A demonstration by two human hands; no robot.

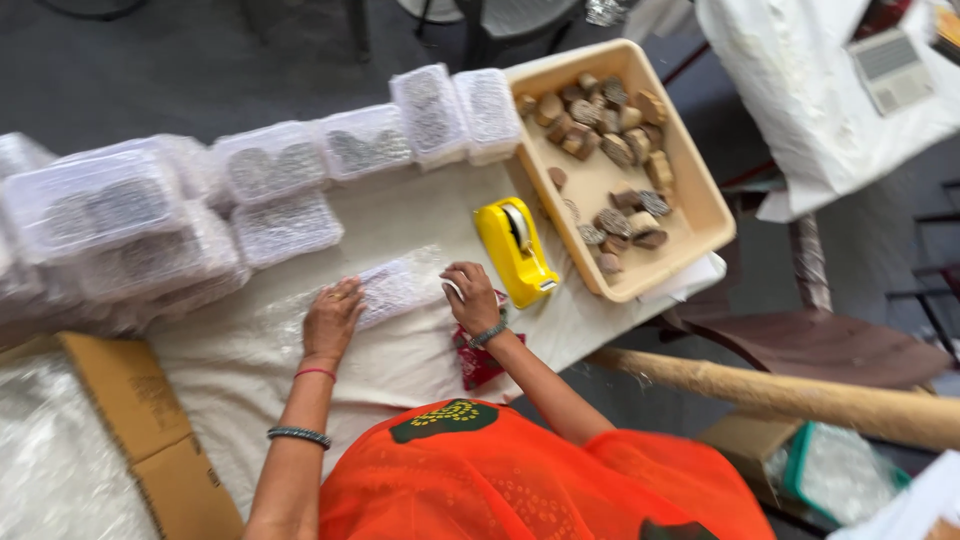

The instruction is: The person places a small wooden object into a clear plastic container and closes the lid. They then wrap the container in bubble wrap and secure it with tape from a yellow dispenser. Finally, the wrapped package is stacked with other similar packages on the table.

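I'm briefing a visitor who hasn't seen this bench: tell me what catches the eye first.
The yellow tape dispenser stands out at mid-table, beside a beige tray of small carved blocks. Both hands, left hand and right hand, press on a clear packet, with stacked clear plastic boxes lined up behind.

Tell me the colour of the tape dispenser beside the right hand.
Bright yellow: the tape dispenser, clearest in the head view.

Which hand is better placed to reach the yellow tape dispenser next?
Probably the right hand: it lies just beside the yellow tape dispenser, while the left hand rests on the clear packet, farther from it.
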